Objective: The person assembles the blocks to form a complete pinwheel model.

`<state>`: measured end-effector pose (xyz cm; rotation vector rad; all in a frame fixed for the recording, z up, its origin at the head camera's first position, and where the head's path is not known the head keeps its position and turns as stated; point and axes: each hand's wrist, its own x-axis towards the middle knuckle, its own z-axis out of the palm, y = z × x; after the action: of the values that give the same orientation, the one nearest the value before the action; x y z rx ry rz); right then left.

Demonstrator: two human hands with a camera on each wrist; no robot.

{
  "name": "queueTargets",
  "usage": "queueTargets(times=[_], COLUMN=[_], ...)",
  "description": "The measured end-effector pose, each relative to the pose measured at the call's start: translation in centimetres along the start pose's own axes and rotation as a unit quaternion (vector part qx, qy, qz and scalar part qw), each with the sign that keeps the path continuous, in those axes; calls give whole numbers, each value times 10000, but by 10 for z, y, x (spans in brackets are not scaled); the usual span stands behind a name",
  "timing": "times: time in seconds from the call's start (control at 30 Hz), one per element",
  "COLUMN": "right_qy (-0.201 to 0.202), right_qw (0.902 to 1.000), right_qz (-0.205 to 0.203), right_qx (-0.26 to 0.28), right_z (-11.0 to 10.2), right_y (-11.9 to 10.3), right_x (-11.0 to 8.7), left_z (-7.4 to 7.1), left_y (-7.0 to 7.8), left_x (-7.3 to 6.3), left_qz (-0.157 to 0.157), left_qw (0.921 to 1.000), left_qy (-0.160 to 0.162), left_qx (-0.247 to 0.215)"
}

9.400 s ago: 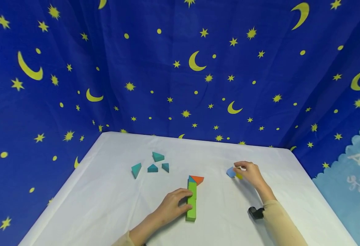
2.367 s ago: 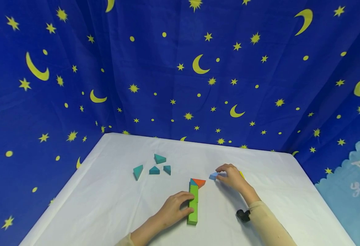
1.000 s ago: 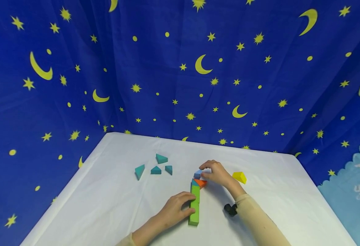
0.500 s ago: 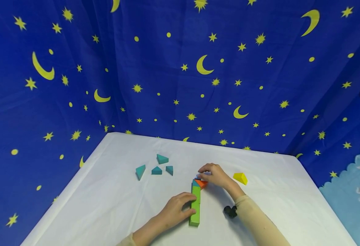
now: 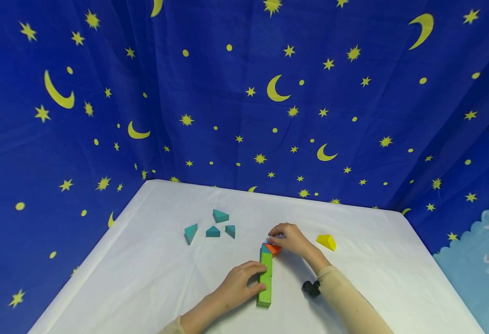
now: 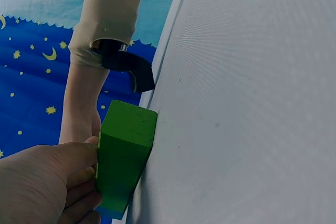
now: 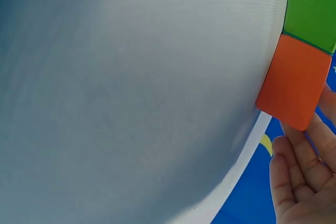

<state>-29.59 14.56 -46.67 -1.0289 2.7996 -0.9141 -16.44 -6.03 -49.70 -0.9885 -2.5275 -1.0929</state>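
Two green blocks [image 5: 266,294] lie end to end on the white table. At their far end sit a blue triangular block [image 5: 264,249] and an orange triangular block [image 5: 274,250], set against each other. My left hand [image 5: 237,285] rests its fingertips and thumb along the left side of the green blocks; the left wrist view shows the thumb against a green block [image 6: 126,135]. Just beyond the orange block, my right hand [image 5: 292,239] pinches a light blue block [image 5: 266,241], mostly hidden by the fingers. In the right wrist view, those fingers are beside the orange block [image 7: 296,82].
Several teal triangular blocks [image 5: 212,232] lie loose at the far left. A yellow block [image 5: 327,241] sits to the right of my right hand. Blue curtains [image 5: 227,93] with moons and stars surround the table [image 5: 156,260]. A black wrist device [image 5: 311,289] hangs at my right sleeve.
My right hand has carried the light blue block leftward from beside the yellow block to the row's far end, then lowered it slightly there. My left hand has stayed against the green blocks.
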Motion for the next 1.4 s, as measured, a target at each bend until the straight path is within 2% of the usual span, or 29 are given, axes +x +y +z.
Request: queueTargets(times=[0.73,0.9,1.07,1.17,1.3,1.4], right_qy=[50,337,572,1015,1676,1804], right_qw=[9998,9993,9982,9941,9834,9779], right_qz=[141,93,113,206,479,863], right_qx=[147,118,-153,-319,-511,-605], right_z=[-2,-11,-21,-31,-53,-69], right_y=[-1,-1,-1,4,20,34], right_x=[-5,-13,-31,-43,-60,-73], left_z=[0,0,1,1,2,2], left_y=[0,0,0,0,0,-1], left_x=[0,0,1,1,0,0], left_qz=[-13,-57,-10,-14,-33,-38], left_qw=[10000,10000,10000,10000,9999,9999], left_qy=[-21,-20,13,18,38,60], left_qx=[-51,-60,-13,-55,-110,-115])
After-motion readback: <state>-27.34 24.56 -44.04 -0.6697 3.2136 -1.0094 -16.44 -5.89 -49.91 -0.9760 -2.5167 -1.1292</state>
